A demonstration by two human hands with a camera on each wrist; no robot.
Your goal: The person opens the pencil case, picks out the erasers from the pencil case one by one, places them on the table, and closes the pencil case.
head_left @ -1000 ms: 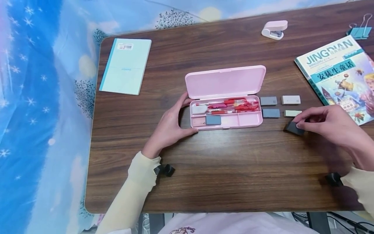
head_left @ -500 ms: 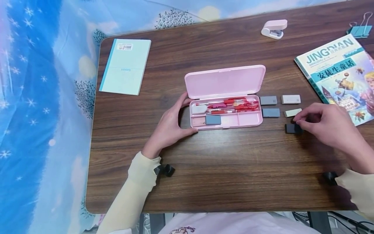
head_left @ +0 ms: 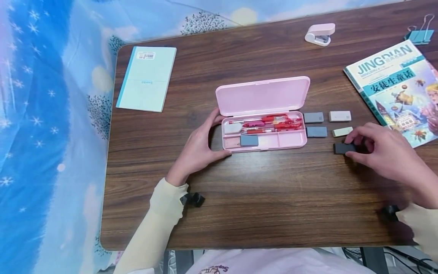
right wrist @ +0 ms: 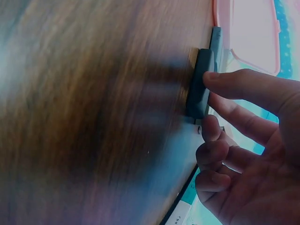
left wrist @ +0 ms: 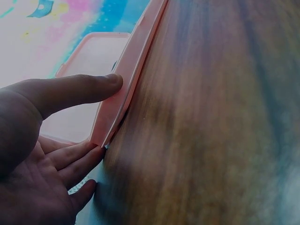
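A pink pencil case (head_left: 263, 148) lies with its lid up, holding red pens (head_left: 273, 123), a white rounded piece (head_left: 233, 128) and a blue-grey eraser (head_left: 249, 140). My left hand (head_left: 202, 142) grips the case's left end, thumb at the front wall and fingers behind; the left wrist view shows the thumb pressed on the pink wall. To the right, my right hand (head_left: 383, 150) pinches a black eraser (right wrist: 200, 84) between thumb and index finger, low on the table. Just behind that eraser is a pale green one (head_left: 342, 132).
A grey eraser (head_left: 313, 117), a blue-grey block (head_left: 316, 132) and a white eraser (head_left: 340, 116) sit right of the case. Beyond are a storybook (head_left: 393, 87), a stapler (head_left: 319, 34) and a teal binder clip (head_left: 421, 36). A light green notebook (head_left: 147, 80) lies back left.
The black eraser has turned from slanted to straight, in line with the others, under my right hand. The pale green eraser has tilted slightly. My left hand stays at the case.
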